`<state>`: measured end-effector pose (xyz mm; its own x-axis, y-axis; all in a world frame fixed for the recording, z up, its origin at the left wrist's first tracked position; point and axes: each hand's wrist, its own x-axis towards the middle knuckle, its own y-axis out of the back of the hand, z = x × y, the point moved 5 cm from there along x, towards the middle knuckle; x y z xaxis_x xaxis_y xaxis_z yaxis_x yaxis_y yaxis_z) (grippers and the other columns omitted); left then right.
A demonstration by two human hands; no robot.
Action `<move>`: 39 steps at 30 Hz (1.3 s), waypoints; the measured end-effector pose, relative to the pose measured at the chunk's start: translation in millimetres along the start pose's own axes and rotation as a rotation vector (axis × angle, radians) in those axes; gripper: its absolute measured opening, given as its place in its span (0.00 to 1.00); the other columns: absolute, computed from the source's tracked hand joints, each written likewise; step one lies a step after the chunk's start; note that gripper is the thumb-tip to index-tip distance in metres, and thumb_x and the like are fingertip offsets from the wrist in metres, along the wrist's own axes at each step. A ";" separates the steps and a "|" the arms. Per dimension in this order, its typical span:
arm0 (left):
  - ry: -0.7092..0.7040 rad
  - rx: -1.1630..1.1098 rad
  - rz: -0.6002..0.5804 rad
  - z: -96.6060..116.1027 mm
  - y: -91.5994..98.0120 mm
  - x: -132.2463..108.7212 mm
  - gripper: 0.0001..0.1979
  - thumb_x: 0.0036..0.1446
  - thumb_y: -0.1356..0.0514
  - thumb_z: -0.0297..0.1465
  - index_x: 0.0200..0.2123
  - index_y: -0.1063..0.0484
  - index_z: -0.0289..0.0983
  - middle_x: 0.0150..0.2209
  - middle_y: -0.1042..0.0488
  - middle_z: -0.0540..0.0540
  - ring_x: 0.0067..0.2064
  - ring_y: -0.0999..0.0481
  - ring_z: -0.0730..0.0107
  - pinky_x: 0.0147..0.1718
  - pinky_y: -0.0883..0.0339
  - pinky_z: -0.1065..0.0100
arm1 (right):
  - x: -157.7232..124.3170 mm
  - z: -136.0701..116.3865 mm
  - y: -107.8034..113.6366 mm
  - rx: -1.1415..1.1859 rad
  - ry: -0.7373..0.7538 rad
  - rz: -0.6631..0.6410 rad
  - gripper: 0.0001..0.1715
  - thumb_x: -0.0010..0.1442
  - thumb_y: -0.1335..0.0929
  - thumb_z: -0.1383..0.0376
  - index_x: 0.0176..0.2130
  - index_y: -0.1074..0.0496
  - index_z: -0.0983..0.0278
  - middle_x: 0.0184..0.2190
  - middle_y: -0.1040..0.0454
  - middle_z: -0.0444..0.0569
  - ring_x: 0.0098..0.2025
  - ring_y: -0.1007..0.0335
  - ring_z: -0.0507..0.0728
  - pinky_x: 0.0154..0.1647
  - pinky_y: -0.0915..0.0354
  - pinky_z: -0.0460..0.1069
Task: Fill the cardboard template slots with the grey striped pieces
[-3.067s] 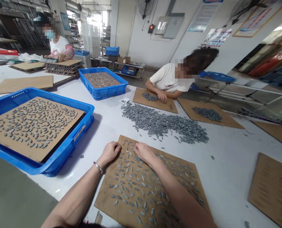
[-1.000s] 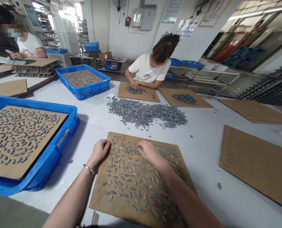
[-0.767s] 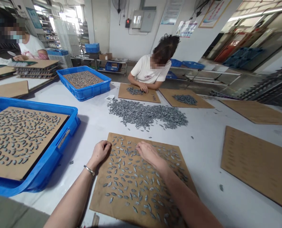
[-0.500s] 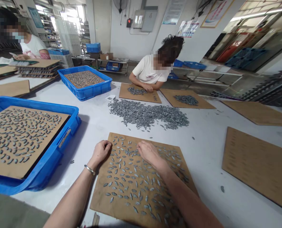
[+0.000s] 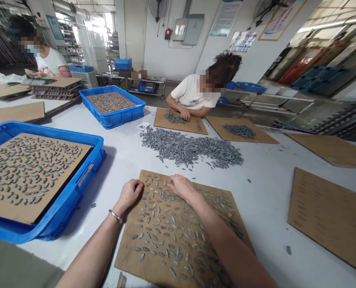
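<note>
Spacing-out step, I'd judge: grey pieces [image 5: 173, 219] lie scattered on the board [image 5: 126, 258]. My left hand [image 5: 130, 193] curls at its left edge, right hand [image 5: 182, 188] bunched over it; can't tell if either grips. Next move calls for a light pinch.
</note>
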<state>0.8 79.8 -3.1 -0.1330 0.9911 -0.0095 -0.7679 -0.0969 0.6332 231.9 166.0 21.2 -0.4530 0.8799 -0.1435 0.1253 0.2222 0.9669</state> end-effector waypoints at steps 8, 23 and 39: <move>0.000 -0.007 -0.008 0.2 -1.1 -0.7 0.16 0.65 0.47 0.38 0.36 0.21 0.39 0.41 0.17 0.42 0.43 0.19 0.57 0.45 0.29 0.62 | 11.1 -19.5 3.7 -0.072 -0.024 -0.040 0.15 0.68 0.34 0.64 0.32 0.21 0.64 0.33 0.20 0.56 0.35 0.25 0.59 0.32 0.45 0.49; -0.003 -0.010 -0.015 3.4 -1.1 -1.5 0.16 0.65 0.47 0.37 0.36 0.21 0.39 0.41 0.17 0.41 0.42 0.20 0.58 0.44 0.30 0.62 | -14.3 -3.6 -7.3 0.151 0.175 -0.046 0.05 0.66 0.31 0.67 0.39 0.23 0.62 0.40 0.21 0.51 0.40 0.26 0.56 0.40 0.37 0.47; -0.006 -0.006 -0.005 1.9 -1.7 -1.3 0.15 0.64 0.46 0.36 0.36 0.20 0.39 0.40 0.17 0.42 0.41 0.20 0.58 0.44 0.31 0.62 | -10.5 20.1 -3.2 0.130 0.082 0.070 0.10 0.68 0.34 0.67 0.42 0.22 0.62 0.42 0.22 0.52 0.44 0.27 0.57 0.45 0.38 0.48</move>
<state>3.5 78.9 -2.7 -0.1247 0.9922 -0.0080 -0.7725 -0.0921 0.6283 254.0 164.5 15.3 -0.5091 0.8590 -0.0538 0.2698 0.2186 0.9378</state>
